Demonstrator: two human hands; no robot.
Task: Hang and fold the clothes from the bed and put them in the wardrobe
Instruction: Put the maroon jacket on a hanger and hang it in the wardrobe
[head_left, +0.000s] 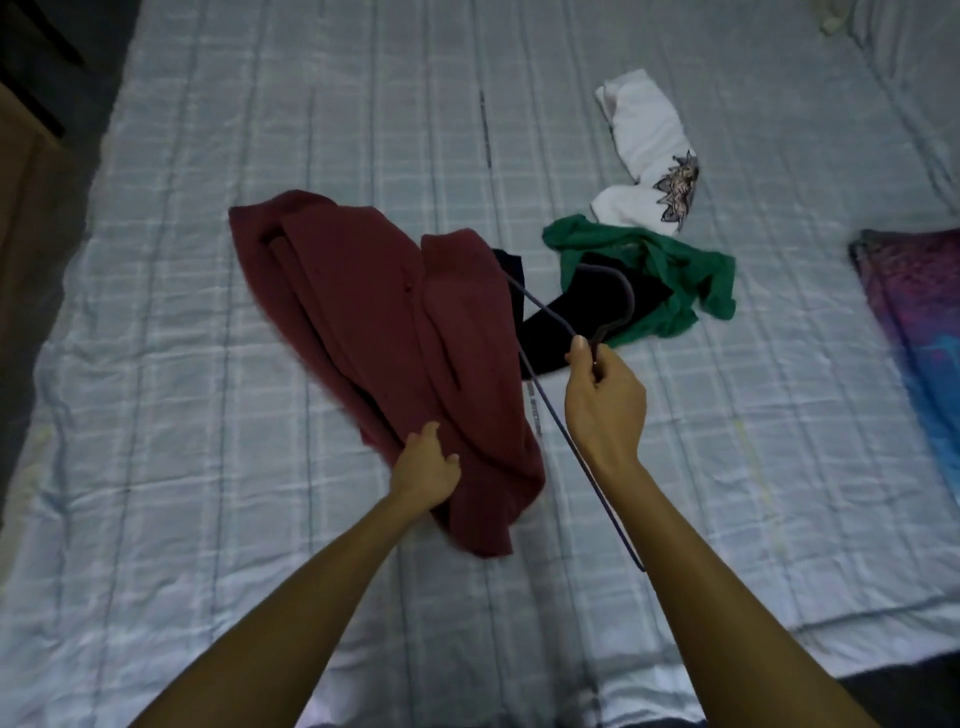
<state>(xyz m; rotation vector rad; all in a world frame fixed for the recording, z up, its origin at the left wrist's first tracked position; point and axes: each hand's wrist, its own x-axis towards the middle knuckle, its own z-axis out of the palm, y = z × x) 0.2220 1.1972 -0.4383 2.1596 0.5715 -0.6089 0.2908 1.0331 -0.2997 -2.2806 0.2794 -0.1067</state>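
Observation:
A maroon garment (374, 322) lies crumpled on the bed, partly lifted at its near edge. My left hand (423, 467) grips that near edge of the maroon cloth. My right hand (602, 400) holds a dark wire hanger (571, 431) by the neck below its hook, the hook pointing away over the clothes. One hanger arm runs under the maroon garment's right side. Behind the hanger lie a black garment (550, 332), a green garment (670, 280) and a white printed garment (644, 156).
The bed is covered by a pale blue checked sheet (260, 130). A purple and blue patterned cloth (919, 322) lies at the right edge. Dark floor and brown furniture (31, 156) stand to the left of the bed.

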